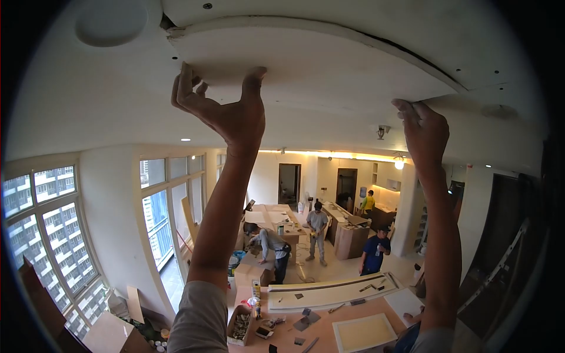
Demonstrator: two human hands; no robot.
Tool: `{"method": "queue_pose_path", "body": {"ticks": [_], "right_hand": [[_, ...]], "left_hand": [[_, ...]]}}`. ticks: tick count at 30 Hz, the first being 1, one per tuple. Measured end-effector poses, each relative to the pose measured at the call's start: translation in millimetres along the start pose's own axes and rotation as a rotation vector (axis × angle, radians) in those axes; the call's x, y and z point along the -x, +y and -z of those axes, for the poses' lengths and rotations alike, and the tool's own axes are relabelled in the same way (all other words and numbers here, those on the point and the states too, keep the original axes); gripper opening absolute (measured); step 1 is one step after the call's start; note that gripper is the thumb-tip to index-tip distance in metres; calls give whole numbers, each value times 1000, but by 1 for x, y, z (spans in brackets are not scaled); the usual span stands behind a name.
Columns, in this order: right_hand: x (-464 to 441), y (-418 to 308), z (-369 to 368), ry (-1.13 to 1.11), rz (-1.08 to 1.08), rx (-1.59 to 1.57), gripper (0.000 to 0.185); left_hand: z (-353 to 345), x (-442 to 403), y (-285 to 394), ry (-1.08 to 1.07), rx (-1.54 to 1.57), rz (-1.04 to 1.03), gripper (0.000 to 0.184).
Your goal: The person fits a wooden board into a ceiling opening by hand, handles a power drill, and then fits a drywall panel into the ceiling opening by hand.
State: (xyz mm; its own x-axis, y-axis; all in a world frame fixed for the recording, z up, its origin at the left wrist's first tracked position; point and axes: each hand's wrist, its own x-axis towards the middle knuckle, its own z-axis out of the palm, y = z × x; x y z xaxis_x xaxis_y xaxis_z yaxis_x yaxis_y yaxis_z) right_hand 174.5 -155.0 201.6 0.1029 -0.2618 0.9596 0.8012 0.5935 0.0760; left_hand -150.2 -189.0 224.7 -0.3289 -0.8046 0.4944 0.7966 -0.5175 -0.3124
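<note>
Both of my arms are raised to the ceiling. A pale board (318, 65) with a curved, rough back edge lies against the ceiling, and a dark gap shows along that edge. My left hand (226, 109) presses its spread fingertips and thumb up on the board's underside, at the left part. My right hand (424, 126) touches the board's near right edge, its fingers bent and close together, pinching or pushing at the edge. Screw heads dot the ceiling around the board.
Below is a work table (294, 329) with a box of small parts (240, 325), scrapers and a framed panel (365, 334). Several people work farther back. Windows (59, 235) line the left; a ladder (494, 270) leans at right. A sprinkler head (382, 132) hangs nearby.
</note>
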Motion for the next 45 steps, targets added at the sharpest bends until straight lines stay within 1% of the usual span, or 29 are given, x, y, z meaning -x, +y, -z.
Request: {"method": "queue_pose_path", "body": {"ticks": [3,6,9,10,12,13,15,16,19,22,25,28,31,34,37,40,43,44,45], "right_hand": [[4,-2,-4,32,-1,-61,31],[14,-16,-3,48,-90,-69,29],[29,-12,-16,94,-139,-146,18],[33,-12,-21,85,-184,-237,18],[39,-8,-28,96,-245,-373,24],[41,-7,-30,99,-280,-442,27],[47,-8,-32,93,-282,-493,25],[50,-8,-32,94,-283,-517,24],[59,-3,-34,136,-239,-525,24],[66,2,-32,61,-317,-513,24],[73,7,-36,30,-313,-525,24],[81,9,-40,13,-321,-491,26],[87,12,-42,-19,-322,-423,31],[90,8,-48,28,-403,-494,40],[89,-10,-49,41,-619,-632,58],[91,-26,-48,84,-748,-770,76],[108,-42,-57,251,-811,-807,88],[120,-45,-62,225,-886,-750,89],[129,-65,-60,189,-1023,-763,92]], "left_hand": [[6,-4,2,-42,39,10,99],[15,-7,10,-85,16,85,99],[33,2,2,-118,-61,28,90],[40,5,4,-156,-67,37,92],[55,11,7,-224,-90,57,98],[54,14,3,-204,23,53,97],[48,26,-10,-162,253,46,94],[50,30,-17,-161,238,-19,92],[53,41,-9,-162,407,151,92],[57,48,-15,-251,318,179,91],[59,51,-20,-307,208,186,91],[63,58,-17,-323,222,293,91],[69,68,-18,-357,111,314,89],[73,78,-14,-343,-10,353,85],[82,97,-24,-352,-204,278,84],[82,112,-18,-250,-89,473,87],[85,129,-15,-185,14,640,89],[83,136,-9,-100,113,708,91],[83,152,-15,-43,255,758,89]]}}
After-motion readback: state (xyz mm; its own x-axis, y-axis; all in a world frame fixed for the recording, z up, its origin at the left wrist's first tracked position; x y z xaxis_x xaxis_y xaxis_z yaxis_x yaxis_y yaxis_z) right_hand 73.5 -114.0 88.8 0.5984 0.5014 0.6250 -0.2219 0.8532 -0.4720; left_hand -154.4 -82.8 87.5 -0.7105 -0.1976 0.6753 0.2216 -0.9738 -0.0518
